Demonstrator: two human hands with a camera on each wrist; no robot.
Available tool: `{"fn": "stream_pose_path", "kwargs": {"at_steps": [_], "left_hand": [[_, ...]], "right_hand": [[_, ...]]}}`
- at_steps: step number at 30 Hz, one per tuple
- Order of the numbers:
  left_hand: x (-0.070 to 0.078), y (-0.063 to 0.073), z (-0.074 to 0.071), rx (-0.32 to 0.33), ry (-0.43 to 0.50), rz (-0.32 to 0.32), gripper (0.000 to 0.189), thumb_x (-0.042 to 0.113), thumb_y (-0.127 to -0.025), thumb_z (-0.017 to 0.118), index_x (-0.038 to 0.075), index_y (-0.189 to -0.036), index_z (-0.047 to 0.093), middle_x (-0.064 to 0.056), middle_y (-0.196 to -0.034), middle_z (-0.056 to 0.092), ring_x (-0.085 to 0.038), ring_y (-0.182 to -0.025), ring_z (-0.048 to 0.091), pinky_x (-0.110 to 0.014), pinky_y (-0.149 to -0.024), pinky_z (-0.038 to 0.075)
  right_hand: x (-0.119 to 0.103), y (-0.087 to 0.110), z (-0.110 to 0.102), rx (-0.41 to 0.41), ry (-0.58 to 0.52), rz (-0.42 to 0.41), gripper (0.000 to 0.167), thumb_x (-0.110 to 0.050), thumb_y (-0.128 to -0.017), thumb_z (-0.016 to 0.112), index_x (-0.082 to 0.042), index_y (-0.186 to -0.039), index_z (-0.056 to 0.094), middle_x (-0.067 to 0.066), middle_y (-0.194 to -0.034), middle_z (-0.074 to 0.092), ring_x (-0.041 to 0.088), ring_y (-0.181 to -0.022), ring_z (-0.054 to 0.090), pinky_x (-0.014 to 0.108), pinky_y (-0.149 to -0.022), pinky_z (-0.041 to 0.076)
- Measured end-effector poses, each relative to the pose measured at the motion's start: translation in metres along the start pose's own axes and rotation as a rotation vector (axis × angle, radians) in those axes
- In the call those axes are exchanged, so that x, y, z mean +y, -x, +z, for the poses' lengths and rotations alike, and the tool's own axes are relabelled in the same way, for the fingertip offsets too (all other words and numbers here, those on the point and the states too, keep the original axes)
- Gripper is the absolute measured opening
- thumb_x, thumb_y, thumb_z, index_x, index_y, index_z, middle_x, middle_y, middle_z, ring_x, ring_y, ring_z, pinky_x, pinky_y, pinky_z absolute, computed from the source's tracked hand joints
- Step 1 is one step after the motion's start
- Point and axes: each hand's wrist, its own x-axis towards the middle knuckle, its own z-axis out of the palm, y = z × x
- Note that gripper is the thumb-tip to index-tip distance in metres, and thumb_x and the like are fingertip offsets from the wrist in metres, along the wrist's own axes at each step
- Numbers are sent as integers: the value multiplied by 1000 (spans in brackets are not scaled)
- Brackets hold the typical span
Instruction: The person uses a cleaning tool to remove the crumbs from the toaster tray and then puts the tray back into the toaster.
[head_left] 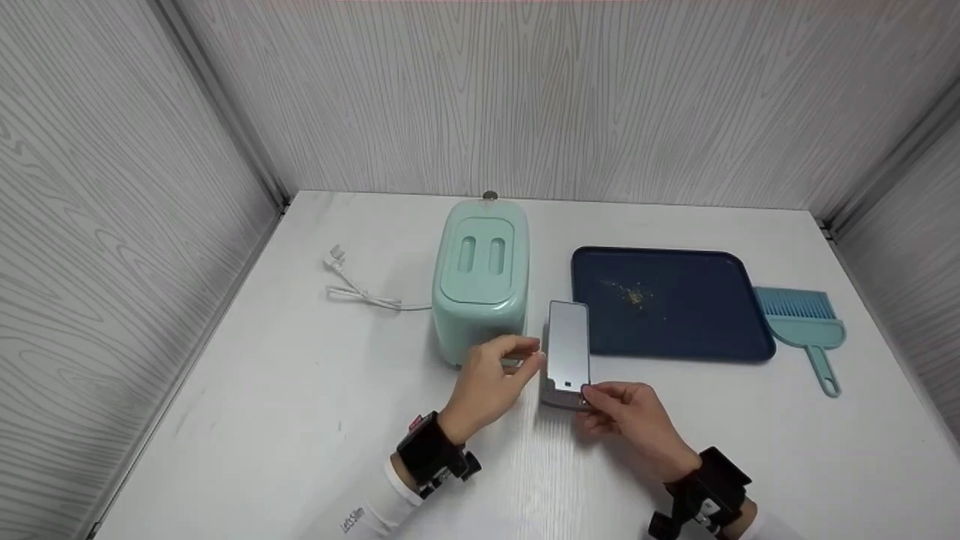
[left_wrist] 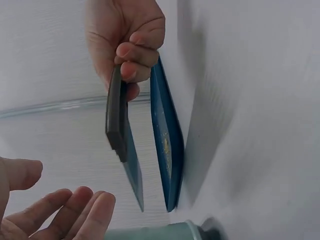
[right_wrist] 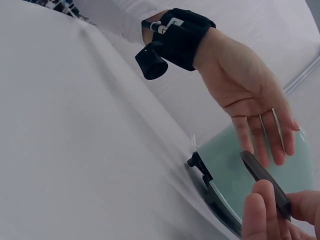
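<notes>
My right hand (head_left: 636, 420) pinches the dark grey handle end of a flat, shiny metal crumb tray (head_left: 568, 341) between thumb and fingers. In the left wrist view the crumb tray (left_wrist: 117, 112) is held up off the table, its handle edge toward the camera. Close to its left side is my left hand (head_left: 484, 386), fingers loosely bent and holding nothing. A gap separates those fingers from the tray in the left wrist view. Just beyond the left hand stands a mint green toaster (head_left: 484, 285) with a lid on top. Only the handle edge shows in the right wrist view.
A dark blue tray (head_left: 675, 300) with crumbs (head_left: 634, 295) on it lies right of the toaster. Beside it are a teal brush (head_left: 795, 304) and a dustpan (head_left: 806, 332). The toaster's white cord (head_left: 367, 298) lies on the left. Grey walls (head_left: 525, 97) enclose the table.
</notes>
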Motion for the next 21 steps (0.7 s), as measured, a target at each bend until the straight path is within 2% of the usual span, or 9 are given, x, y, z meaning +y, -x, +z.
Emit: {"fn": "stream_pose_path", "kwargs": {"at_steps": [8,12,17,21], "left_hand": [[4,2,-30,48,-64,278,22,12,-99,72,1,-118,73,-14,-114,73,-23,-104,72,-23,-83,63],[4,2,-44,85,-125,383,22,9,-97,73,0,-117,73,-11,-115,73,-23,-106,72,-26,-85,63],[4,1,-60,160,-228,482,26,8,-94,77,-1,-118,73,-9,-118,74,-22,-114,70,-33,-97,60],[3,-3,-70,175,-271,527,26,6,-92,78,-2,-117,74,-11,-122,72,-28,-127,63,-41,-114,48]], "right_hand": [[6,9,4,-77,-46,46,41,-21,-102,68,14,-123,64,13,-102,77,16,-85,76,30,-80,65],[9,13,8,-99,-68,77,42,-22,-102,68,13,-125,64,13,-104,77,16,-87,76,30,-82,65],[12,21,15,-124,-132,109,39,-18,-101,68,14,-124,63,14,-105,76,16,-88,77,28,-82,64],[15,26,22,-153,-173,131,35,-15,-100,69,13,-121,64,15,-104,76,16,-87,77,26,-80,64]]}}
